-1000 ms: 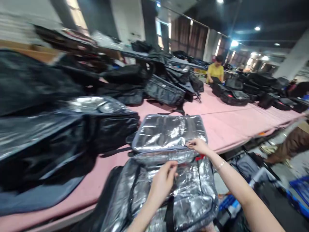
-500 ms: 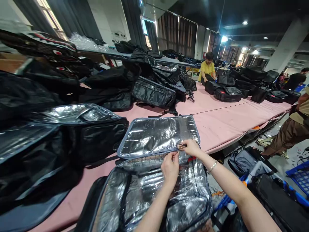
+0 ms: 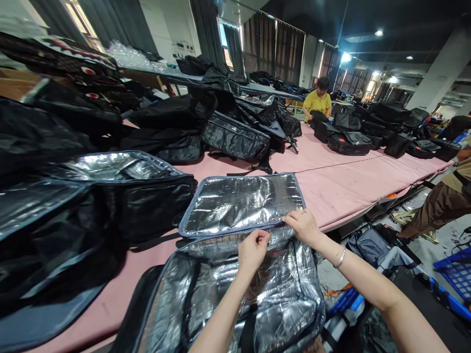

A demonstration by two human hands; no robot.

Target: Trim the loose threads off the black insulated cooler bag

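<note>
An open insulated bag [image 3: 217,289] with a crinkled silver foil lining lies in front of me, its blue-edged foil lid [image 3: 243,201] folded back away from me. My left hand [image 3: 253,252] is closed in a pinch over the far edge of the opening, just below the lid's seam; what it pinches is too small to make out. Close by on the right, my right hand [image 3: 303,226] bends its fingers closed at the right end of that seam. Its palm hides whatever lies in it. A silver bracelet circles the right wrist.
More black foil-lined bags [image 3: 154,206] stand open at left. Behind, a camouflage bag [image 3: 235,139] and other bags sit on the pink-covered table [image 3: 331,186]. A person in yellow [image 3: 317,103] handles bags farther back. Blue crates [image 3: 456,272] and bags are on the floor at right.
My right hand has moved right along the seam, and the dark and red bits seen by it are out of sight. My left hand has shifted slightly left, still pinched.
</note>
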